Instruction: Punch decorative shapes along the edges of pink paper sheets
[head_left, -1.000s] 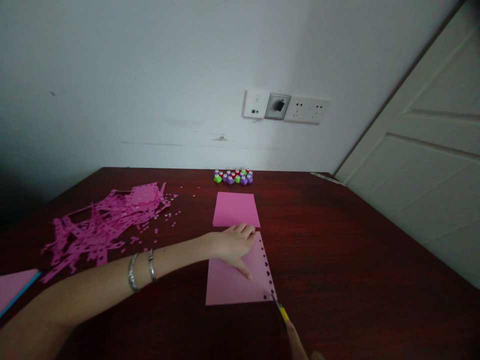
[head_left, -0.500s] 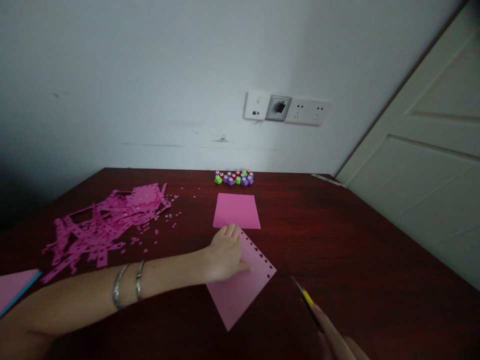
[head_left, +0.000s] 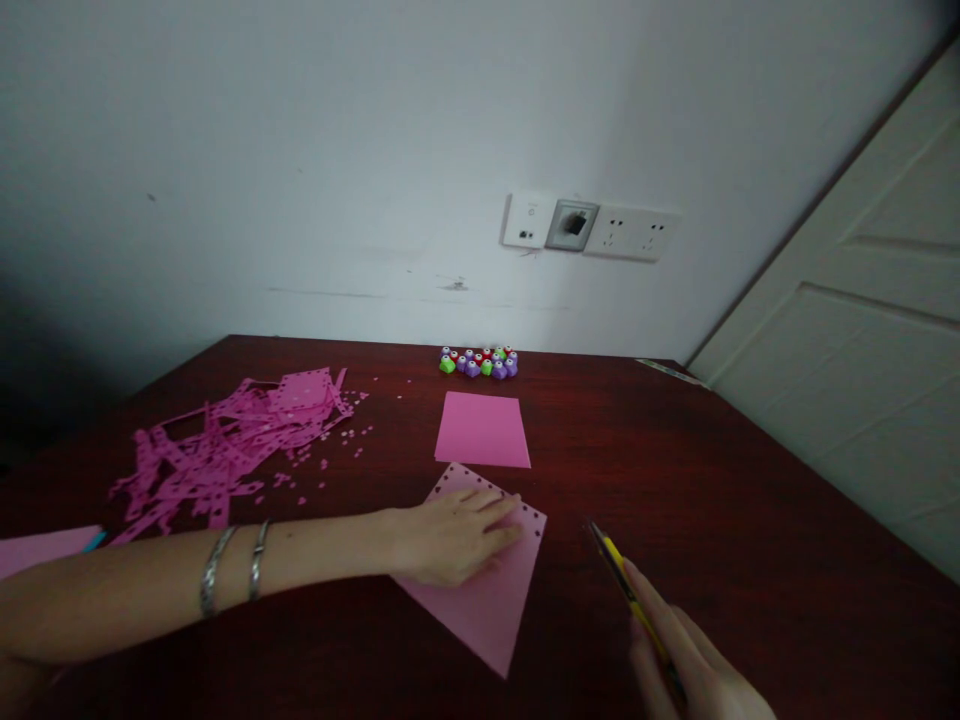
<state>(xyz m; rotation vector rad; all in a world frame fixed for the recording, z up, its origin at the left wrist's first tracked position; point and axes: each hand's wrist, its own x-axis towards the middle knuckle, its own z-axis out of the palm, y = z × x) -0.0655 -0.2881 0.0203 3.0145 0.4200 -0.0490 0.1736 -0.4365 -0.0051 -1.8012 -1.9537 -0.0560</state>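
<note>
My left hand (head_left: 457,535) lies flat with spread fingers on a pink square sheet of paper (head_left: 491,620). Small dark heart-like marks or holes run along the sheet's two far edges, and the hand covers its middle. To the right of the sheet, my right hand (head_left: 694,660) grips a slim yellow-and-black tool (head_left: 630,585) with a pointed dark tip. Whether that tool is a pencil or a craft knife I cannot tell. Its tip points toward the sheet but is apart from it. Just beyond lies a plain pink paper square (head_left: 484,430).
Cut pink paper scraps (head_left: 232,440) and tiny bits are heaped at the left. Several colourful eye-topped toys (head_left: 480,362) line up near the wall. Pink paper with a blue edge (head_left: 45,550) lies at the far left. A thin strip (head_left: 671,373) is at the back right.
The marked sheet has turned counter-clockwise under my left hand, whose fingers now spread flatter and farther right. My right hand has come further into view with the tool. The view has shifted slightly.
</note>
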